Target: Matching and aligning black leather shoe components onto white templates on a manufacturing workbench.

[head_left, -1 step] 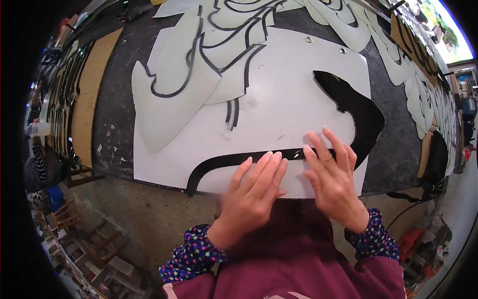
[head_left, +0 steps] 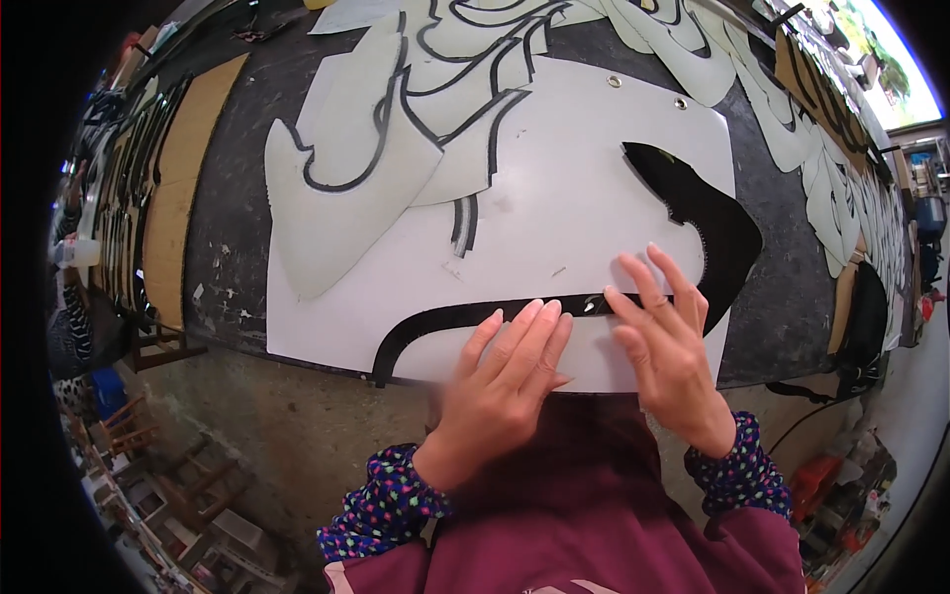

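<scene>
A long, flat black curved piece [head_left: 730, 233], shaped like part of a shoe upper, lies on the white board [head_left: 564, 188]. Its broad end is at the right; a narrow strip runs left along the board's near side and bends down at its end. My left hand [head_left: 495, 391] lies flat, fingers straight and side by side, with the tips on the middle of the strip. My right hand [head_left: 678, 351] has its fingers spread, tips on or just over the strip near the broad end, which it partly covers. A small shiny spot shows on the strip between both hands.
Pale shoe-upper-shaped pieces [head_left: 361, 223] with dark edging overlap on the board's far left. More pale pieces [head_left: 683, 59] lie at the far right. Brown cardboard [head_left: 193, 163] holds black strips at the left. The dark table's [head_left: 233, 257] near edge runs before me.
My right hand has shifted slightly to the right along the strip, its fingers spread a bit more. My left hand and the black piece stay nearly in place.
</scene>
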`<state>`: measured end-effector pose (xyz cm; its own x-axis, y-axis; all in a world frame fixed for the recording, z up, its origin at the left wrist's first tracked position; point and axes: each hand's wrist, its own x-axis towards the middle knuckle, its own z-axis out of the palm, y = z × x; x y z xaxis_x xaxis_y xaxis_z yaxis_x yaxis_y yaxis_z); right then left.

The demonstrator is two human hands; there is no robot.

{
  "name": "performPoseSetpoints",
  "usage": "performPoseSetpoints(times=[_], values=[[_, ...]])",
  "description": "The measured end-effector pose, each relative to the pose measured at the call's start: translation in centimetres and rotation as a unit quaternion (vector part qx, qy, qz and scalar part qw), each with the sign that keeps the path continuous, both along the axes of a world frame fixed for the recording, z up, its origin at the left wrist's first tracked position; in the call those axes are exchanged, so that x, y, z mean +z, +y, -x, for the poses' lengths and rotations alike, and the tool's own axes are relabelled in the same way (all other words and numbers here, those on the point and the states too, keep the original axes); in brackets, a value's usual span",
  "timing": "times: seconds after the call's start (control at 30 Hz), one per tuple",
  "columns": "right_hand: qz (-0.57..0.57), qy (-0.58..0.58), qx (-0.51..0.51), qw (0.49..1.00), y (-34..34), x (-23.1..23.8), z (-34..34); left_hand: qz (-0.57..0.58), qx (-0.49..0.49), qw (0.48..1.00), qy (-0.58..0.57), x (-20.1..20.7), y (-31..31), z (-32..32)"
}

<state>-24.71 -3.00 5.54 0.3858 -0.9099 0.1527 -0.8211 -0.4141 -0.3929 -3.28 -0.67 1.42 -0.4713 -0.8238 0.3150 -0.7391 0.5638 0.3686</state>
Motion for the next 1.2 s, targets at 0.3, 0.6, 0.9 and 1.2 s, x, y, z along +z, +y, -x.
performPoseSetpoints(times=[0.3,0.6,0.9,1.2], values=[[0.280,0.005,-0.083,0.957,-8.8,-1.8,-4.8,-0.002,-0.008,0.998,0.058,-0.5,0.0,-0.4],[-0.050,-0.172,-0.059,0.982,-10.2,-3.6,-4.7,-0.018,0.035,0.985,0.170,-0.7,-0.4,-0.6],[0.086,-0.208,-0.038,0.974,-8.6,-4.2,-4.8,-0.013,0.062,0.972,0.226,-0.2,-0.7,0.1],[-0.040,0.055,-0.245,0.967,-5.0,-0.4,10.7,0.032,0.051,0.971,0.230,-0.1,0.2,0.3]])
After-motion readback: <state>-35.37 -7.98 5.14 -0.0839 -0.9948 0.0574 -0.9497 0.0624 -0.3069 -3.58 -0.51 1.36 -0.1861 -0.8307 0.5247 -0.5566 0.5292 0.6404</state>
